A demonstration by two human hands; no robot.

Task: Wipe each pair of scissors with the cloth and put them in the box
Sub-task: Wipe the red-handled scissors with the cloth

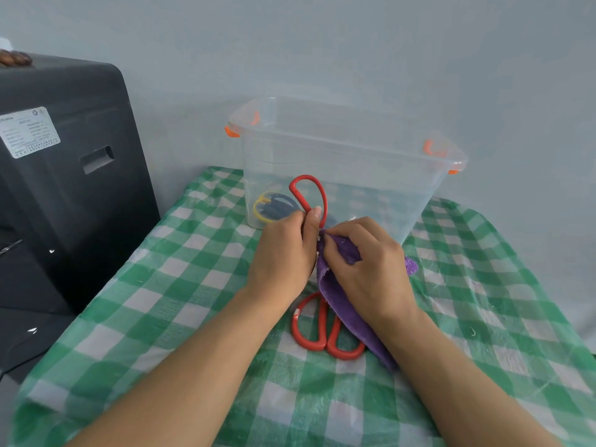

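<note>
Taking the box as my landmark, nearest me and well in front of it a second pair of red scissors (325, 330) lies flat on the tabletop (180, 301), handles toward me, its blades hidden under the purple cloth (342, 304); I judge this pair is not yet wiped. Closer to the box, just in front of its near wall, my left hand (283, 256) pinches the held red scissors (308, 195) at the base of the handle loop, which stands up against the wall. My right hand (364, 262) has its fingers curled round the cloth and presses it where the blades should be, though the blades themselves are covered and I cannot see them. So the step in hand looks like wiping this pair. Inside the clear box (351, 146), low in its left corner, I make out yellow and dark blue handles (272, 206), so at least one pair seems already stowed; I cannot count them through the plastic. By my reckoning, two red pairs remain. The box is open-topped with a tall rim, so the held pair must rise over the near edge; the space above looks free. Left of the box a dark grey machine (64, 175) crowds the tabletop edge, while the right side offers more room.
</note>
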